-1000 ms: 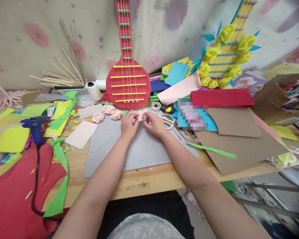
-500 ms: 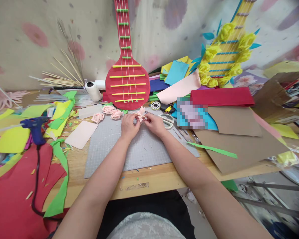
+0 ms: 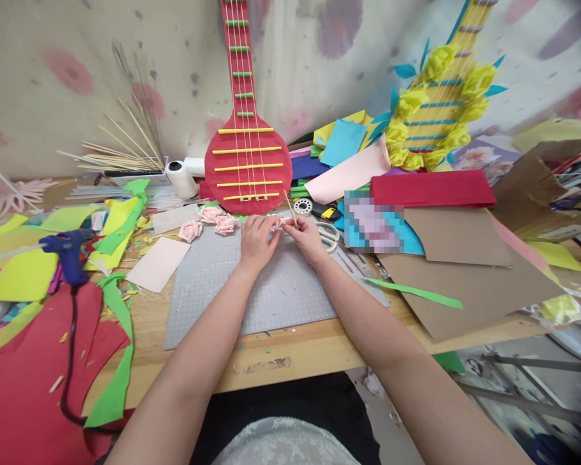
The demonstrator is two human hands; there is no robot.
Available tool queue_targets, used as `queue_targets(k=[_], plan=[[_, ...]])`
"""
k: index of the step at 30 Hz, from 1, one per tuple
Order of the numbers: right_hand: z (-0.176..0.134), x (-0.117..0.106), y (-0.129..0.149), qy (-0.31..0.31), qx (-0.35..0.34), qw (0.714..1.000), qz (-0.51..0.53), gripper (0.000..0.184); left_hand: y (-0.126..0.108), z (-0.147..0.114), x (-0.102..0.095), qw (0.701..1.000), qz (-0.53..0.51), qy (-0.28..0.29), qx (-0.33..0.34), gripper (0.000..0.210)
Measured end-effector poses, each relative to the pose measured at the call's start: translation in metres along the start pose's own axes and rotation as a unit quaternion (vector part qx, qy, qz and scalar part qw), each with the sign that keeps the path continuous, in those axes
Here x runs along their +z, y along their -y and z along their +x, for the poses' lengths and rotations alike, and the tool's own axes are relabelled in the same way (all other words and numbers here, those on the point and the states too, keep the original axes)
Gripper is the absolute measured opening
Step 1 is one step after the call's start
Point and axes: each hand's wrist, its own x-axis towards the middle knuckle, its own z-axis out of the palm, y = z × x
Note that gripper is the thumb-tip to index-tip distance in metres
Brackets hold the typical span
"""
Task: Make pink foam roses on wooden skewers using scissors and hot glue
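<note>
Over the back of the grey cutting mat, both hands meet at a small piece of pale pink paper, mostly covered by my fingers. My left hand is closed at its left side, fingertips on the paper. In my right hand, closed in a pinch, a thin wooden stick points up and slightly left. Several pink paper roses lie left of my hands. Behind them stands a red paper lute with yellow and green bars. White-handled scissors are just right of my right hand.
A blue glue gun with a black cord lies on the left among paper scraps. Brown cardboard covers the right side. A tape roll and a yellow paper instrument with flowers stand behind. The wooden table's front edge is near me.
The stick has swung from lying nearly flat across the pink paper to pointing upward in my right hand. My left hand has shifted slightly right, covering more of the paper.
</note>
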Motion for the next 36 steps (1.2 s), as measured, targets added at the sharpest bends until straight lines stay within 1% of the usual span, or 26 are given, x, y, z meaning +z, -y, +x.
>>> queue_targets(k=[6,15,17,21,24,28,32,36], plan=[[0.001,-0.001,-0.002,0.002,-0.002,1.0,-0.008,0.032,0.004,0.004,0.001,1.0,0.007,0.001,0.025,0.021],[-0.003,0.0,0.005,0.006,-0.005,0.999,-0.044,0.034,0.004,0.005,-0.004,1.0,0.008,0.011,0.021,0.022],[-0.004,0.001,0.007,0.02,-0.012,0.998,-0.06,0.032,0.003,0.004,-0.003,1.0,0.003,0.004,0.01,0.023],[-0.007,0.0,0.01,0.038,-0.037,0.993,-0.106,0.024,0.001,0.004,0.001,0.999,-0.012,-0.03,-0.038,0.022],[-0.008,0.0,0.01,0.023,-0.049,0.987,-0.151,0.021,0.001,0.003,0.003,0.998,-0.017,-0.044,-0.049,0.022],[-0.009,0.0,0.008,0.002,-0.058,0.978,-0.199,0.019,0.001,0.003,0.002,0.998,-0.021,-0.04,-0.045,0.021],[-0.008,0.0,0.007,-0.006,-0.055,0.976,-0.21,0.017,0.0,0.004,0.0,0.999,-0.016,-0.032,-0.039,0.019],[-0.008,0.001,0.006,-0.014,-0.052,0.978,-0.2,0.02,-0.002,0.003,0.001,0.999,-0.012,-0.03,-0.02,0.018]])
